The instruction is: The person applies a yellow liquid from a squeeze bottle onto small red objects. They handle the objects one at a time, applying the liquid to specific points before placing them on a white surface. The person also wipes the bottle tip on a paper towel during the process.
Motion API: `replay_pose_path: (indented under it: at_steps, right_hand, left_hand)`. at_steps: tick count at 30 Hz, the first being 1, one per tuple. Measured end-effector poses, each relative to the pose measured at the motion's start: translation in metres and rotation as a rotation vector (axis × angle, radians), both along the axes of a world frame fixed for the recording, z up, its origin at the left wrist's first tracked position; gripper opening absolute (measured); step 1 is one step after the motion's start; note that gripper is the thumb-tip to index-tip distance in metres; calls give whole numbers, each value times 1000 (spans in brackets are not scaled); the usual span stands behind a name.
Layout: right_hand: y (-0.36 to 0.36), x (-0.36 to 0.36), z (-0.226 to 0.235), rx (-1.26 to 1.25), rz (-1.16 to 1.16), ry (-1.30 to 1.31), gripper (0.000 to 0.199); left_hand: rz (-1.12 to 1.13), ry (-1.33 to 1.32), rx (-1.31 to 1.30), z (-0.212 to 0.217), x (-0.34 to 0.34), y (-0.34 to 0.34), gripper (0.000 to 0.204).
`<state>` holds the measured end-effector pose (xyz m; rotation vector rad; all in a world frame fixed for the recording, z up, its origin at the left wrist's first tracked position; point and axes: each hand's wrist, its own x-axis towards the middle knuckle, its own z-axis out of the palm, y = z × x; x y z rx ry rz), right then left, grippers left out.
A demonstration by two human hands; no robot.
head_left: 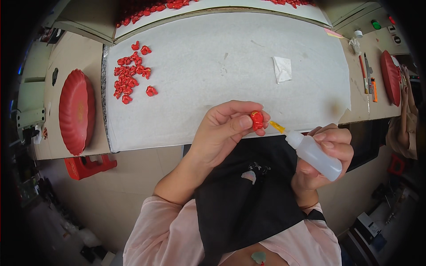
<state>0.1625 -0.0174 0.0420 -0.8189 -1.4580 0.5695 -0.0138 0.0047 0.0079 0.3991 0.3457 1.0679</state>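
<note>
Between the fingertips of my left hand (222, 126) is a small red figurine (257, 120) with gold-yellow markings. My right hand (326, 153) is wrapped round a translucent white squeeze bottle (318, 157), tilted so its yellow tip (277, 127) points at the figurine. The tip is close to the figurine's right side; I cannot tell whether they touch. Both hands are raised in front of my black apron, near the table's front edge. Several similar red figurines (128, 75) lie in a loose group at the left of the white paper sheet (208, 57).
A red scalloped tray (76, 113) stands on the left, another red tray (390, 77) at the far right. A folded white tissue (282, 69) lies on the paper. Brushes (363, 73) and an orange lighter (374, 90) sit to the right. More red pieces (155, 8) line a shelf behind.
</note>
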Motion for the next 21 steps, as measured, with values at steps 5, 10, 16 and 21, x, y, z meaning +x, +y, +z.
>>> replay_pose_path:
  at_steps: [5, 10, 16, 21]
  right_hand:
    - [0, -2, 2, 34, 64, -51, 47]
    - [-2, -4, 0, 26, 20, -124, 44]
    - [-1, -5, -1, 29, 28, -114, 44]
    - [-1, -8, 0, 28, 5, -121, 44]
  left_hand:
    - [-5, 53, -11, 2, 1, -2, 25]
    - [-15, 72, 0, 2, 1, -2, 25]
    - [-11, 60, 2, 2, 1, -2, 24]
    - [-11, 60, 12, 0, 0, -2, 24]
